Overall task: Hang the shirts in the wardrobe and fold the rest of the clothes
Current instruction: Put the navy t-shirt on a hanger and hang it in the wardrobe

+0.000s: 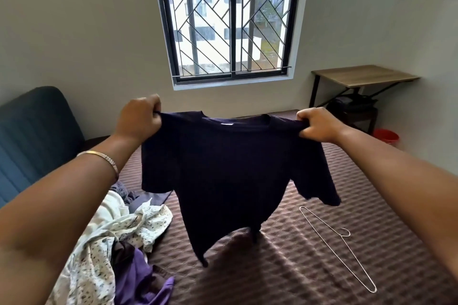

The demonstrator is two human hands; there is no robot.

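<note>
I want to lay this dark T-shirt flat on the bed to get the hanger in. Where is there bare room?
Bare quilt lies below the T-shirt, between the clothes pile and the wire hanger. A narrower strip runs right of the hanger. The bed's left side is crowded with clothes. The left hand and right hand each grip a shoulder.

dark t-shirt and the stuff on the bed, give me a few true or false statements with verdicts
1. Both hands, left hand and right hand, hold the dark t-shirt up by its shoulders. True.
2. The wire hanger is inside the t-shirt. False: it lies bare on the bed cover.
3. A pile of clothes lies left of the t-shirt. True.
4. The red bucket stands on the wooden table. False: it stands on the floor.
</note>
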